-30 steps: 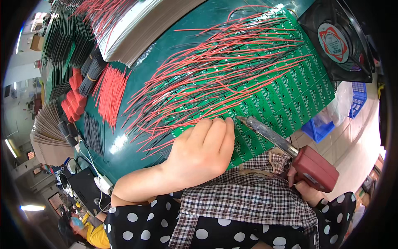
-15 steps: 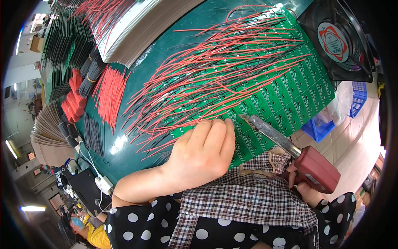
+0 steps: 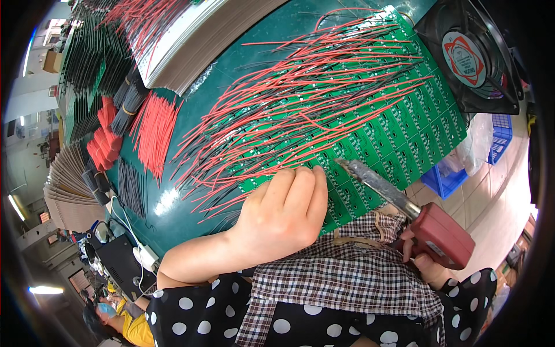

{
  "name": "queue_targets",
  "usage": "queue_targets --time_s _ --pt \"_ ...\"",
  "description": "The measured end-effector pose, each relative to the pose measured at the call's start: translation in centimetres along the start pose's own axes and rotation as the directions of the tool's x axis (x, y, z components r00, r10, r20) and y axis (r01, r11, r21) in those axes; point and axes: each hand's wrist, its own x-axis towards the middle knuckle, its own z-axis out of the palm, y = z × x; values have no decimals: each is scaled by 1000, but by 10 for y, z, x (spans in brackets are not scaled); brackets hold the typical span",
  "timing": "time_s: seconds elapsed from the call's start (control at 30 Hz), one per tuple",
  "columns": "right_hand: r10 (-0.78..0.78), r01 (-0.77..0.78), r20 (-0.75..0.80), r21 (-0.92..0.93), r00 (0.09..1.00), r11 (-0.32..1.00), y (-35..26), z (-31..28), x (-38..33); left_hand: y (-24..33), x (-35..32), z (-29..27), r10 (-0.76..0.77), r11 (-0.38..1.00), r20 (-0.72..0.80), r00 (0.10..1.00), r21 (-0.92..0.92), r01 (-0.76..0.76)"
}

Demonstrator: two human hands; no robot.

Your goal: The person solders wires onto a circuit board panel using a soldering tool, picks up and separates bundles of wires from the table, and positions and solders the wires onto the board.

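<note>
A large green circuit board panel (image 3: 404,130) lies on the table, with many red and black wires (image 3: 300,98) fanned across it towards the left. My left hand (image 3: 283,205) is closed, knuckles up, over the panel's near left part. Its fingertips are turned down and hidden, so what they pinch cannot be seen. My right hand (image 3: 426,266) grips the dark red handle of a soldering iron (image 3: 445,234), a finger curled at its underside. The iron's metal tip points up and left, close to the board just right of my left fingers.
Bundles of red wires (image 3: 155,136) and black wires (image 3: 132,188) lie on the green table (image 3: 167,222). A stack of boards (image 3: 202,46) is at the far left. A black fan (image 3: 468,58) stands far right; blue baskets (image 3: 445,179) are below. Another person (image 3: 133,327) sits lower left.
Almost nothing differs: both hands, the soldering iron and the board keep their places. The person in the background has shifted slightly.
</note>
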Motion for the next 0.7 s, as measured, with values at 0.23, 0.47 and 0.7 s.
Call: queue_targets --time_s 0.23,0.47,0.7 --pt "-23 43 -116 179 993 983 2 7 2 1 3 1 -3 1000 8 1000 -2 3" --pt "9 -9 16 -8 1000 1000 1 8 -7 0 -5 -4 -5 1000 -42 999 1 5" --pt "-54 59 -72 61 996 996 2 16 -3 0 -6 -8 -28 999 23 999 -40 28"
